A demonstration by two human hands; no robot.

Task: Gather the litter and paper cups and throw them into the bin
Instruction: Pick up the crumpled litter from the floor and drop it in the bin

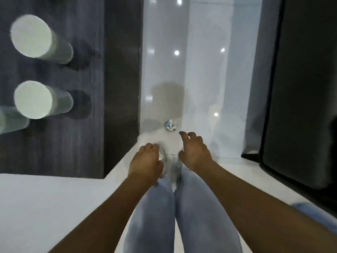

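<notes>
A small crumpled wrapper (170, 125), blue and white, lies on the glossy white floor ahead of my feet. My right hand (195, 151) hangs just short of it with fingers spread and loosely bent, holding nothing. My left hand (145, 161) is curled around a small pale scrap of litter (161, 154) that shows at its fingertips. Two white paper cups (34, 36) (36, 99) stand on the dark wooden table at the left, and part of a third cup (11, 119) shows at the left edge. No bin is in view.
The dark wooden table (87, 125) fills the left side, its edge running down beside the floor strip. A black cushioned seat (300, 106) stands on the right. My legs in light jeans (182, 216) are below, and the floor (200, 88) runs between the furniture.
</notes>
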